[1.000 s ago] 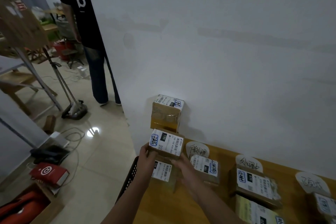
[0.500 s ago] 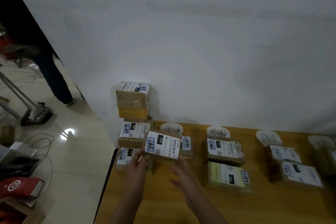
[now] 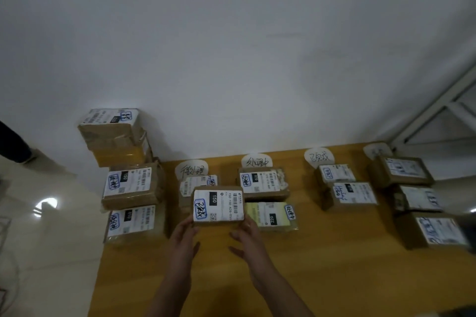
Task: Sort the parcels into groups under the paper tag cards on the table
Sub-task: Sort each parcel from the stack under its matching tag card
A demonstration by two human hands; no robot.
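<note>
I hold a small brown parcel with a white label marked 150, above the wooden table. My left hand grips its lower left corner and my right hand its lower right corner. White paper tag cards stand along the wall: the first card, the second card, the third card and a fourth card. Under the first card lies a parcel, partly hidden by the held one. Two parcels lie under the second card, two parcels under the third, three boxes at the right.
A stack of unsorted parcels fills the table's left end, with taller boxes behind against the white wall. Left of the table is shiny floor with a light reflection. A window frame is at the right.
The view has swung right and down, away from the room and the standing person. The parcel in both hands moved from over the left stack to in front of the first tag card.
</note>
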